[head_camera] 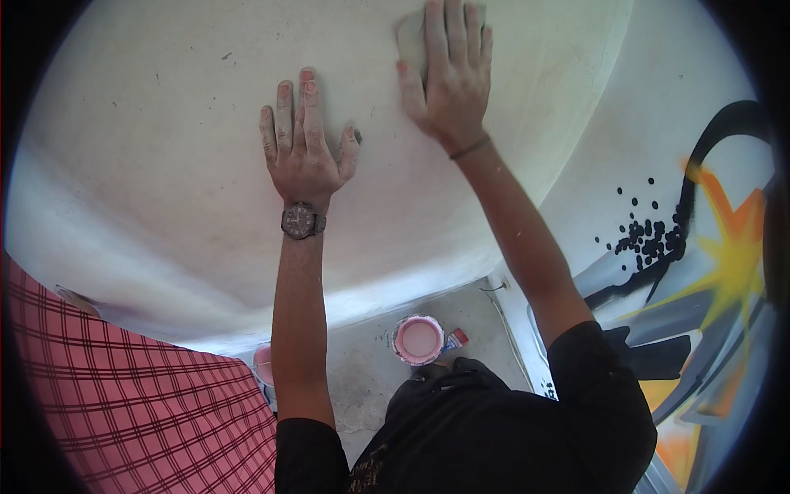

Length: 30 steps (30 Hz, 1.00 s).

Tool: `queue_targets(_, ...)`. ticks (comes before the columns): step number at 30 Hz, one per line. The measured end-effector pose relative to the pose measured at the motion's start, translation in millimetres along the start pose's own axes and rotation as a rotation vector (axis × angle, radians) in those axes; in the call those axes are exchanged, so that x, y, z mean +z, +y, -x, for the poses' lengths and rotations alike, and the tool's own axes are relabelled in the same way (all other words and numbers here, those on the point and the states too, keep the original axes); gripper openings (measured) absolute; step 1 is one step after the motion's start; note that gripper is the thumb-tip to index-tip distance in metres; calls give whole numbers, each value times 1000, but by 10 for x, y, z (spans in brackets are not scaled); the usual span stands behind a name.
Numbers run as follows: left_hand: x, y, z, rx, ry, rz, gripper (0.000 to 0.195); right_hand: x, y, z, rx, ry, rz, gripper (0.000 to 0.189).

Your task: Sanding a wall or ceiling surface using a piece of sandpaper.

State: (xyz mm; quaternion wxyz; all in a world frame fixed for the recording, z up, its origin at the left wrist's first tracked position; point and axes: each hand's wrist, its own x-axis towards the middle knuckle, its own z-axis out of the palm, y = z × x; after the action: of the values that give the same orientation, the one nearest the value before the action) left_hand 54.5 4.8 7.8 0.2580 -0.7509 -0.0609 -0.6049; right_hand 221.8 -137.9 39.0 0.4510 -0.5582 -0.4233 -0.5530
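Flat against the pale painted wall (203, 204), my left hand (304, 139) rests with its fingers apart and whitish dust on them; a dark wristwatch (300, 220) is on that wrist. Higher and to the right, my right hand (453, 77) presses a thin greyish sheet or pad (412, 40), perhaps sandpaper, against the same wall. Its thumb lies along the lower left side of the pad, and the fingers cover much of the rest. A thin dark band (470, 148) circles the right wrist. Small scuffs and chips mark the wall.
Below, on the concrete floor (364, 389), stand a round tub of pinkish paint (419, 339) and, beside it, a paintbrush (457, 339). Another pink container (264, 364) is partly hidden by the left forearm. Pink checked cloth (136, 395) hangs at left; a graffiti-painted wall (728, 247) adjoins at right.
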Motion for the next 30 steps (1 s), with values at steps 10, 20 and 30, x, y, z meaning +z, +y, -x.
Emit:
queue_targets(10, -31, 20, -25, 12, -11, -8, 69, 13, -138, 1130, 91, -168, 75, 68)
queue_targets(20, -47, 14, -30, -11, -3, 10, 64, 188, -95, -451, -118, 108, -183, 71)
queue_targets(30, -19, 3, -58, -21, 16, 3, 53, 106, -315, 1246, 33, -229, 133, 68)
